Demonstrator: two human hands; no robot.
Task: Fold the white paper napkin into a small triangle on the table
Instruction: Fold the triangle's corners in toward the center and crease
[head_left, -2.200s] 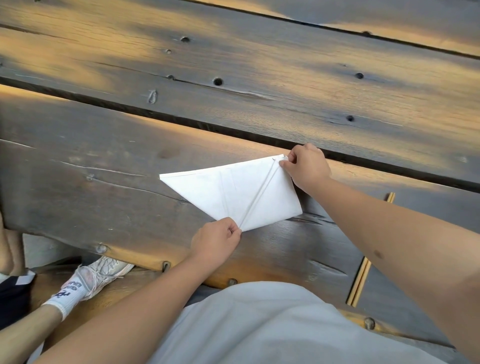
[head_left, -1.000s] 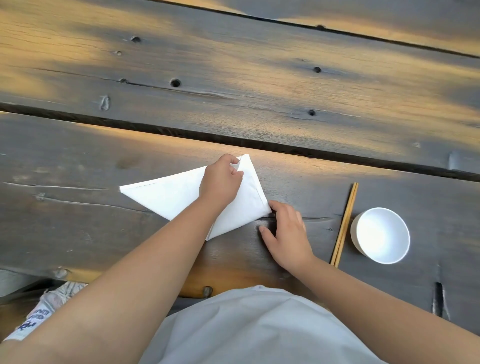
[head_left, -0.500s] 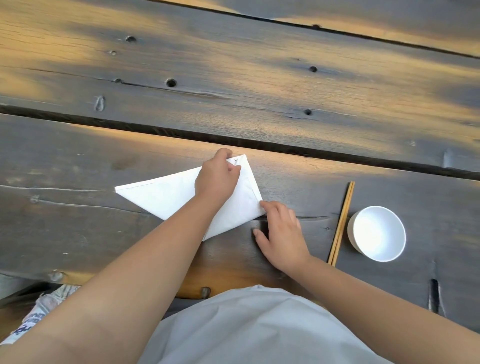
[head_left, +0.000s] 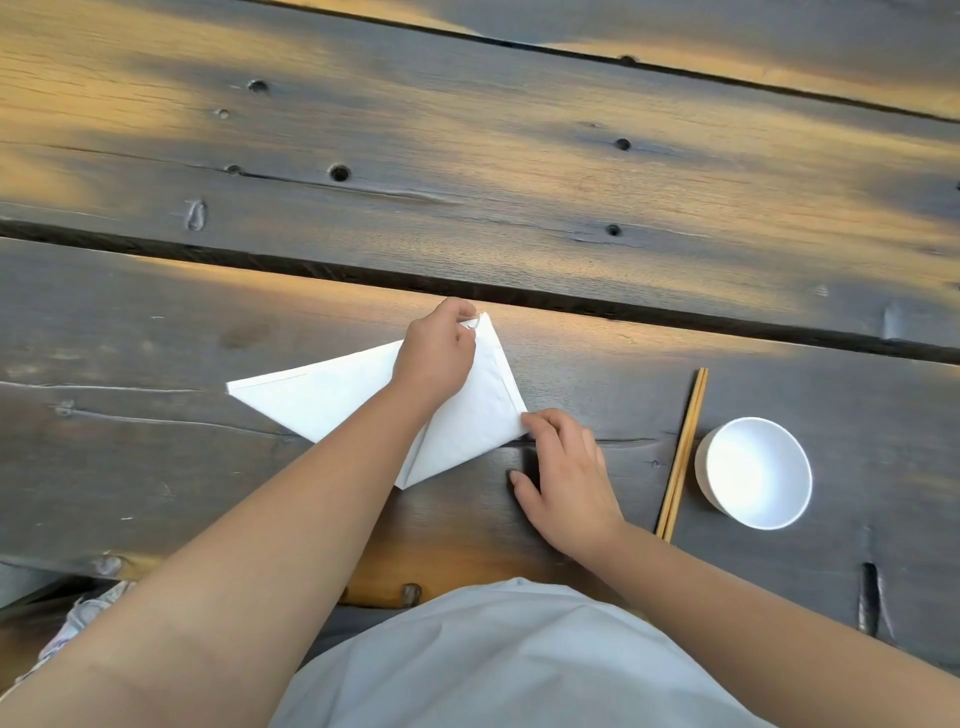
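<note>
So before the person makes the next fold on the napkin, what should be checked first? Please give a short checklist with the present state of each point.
1. Napkin lies flat on the table: ok, only its far tip looks a little raised.
2. Left hand holds the far tip: ok, its fingers pinch that corner.
3. Right hand holds the right corner: ok, the fingertips touch it, the palm rests on the wood.
4. Layer edges line up along the right side: cannot tell, the left hand hides part of them.
5. Chopsticks and bowl are away from the napkin: ok, both lie to the right, apart from the paper.
</note>
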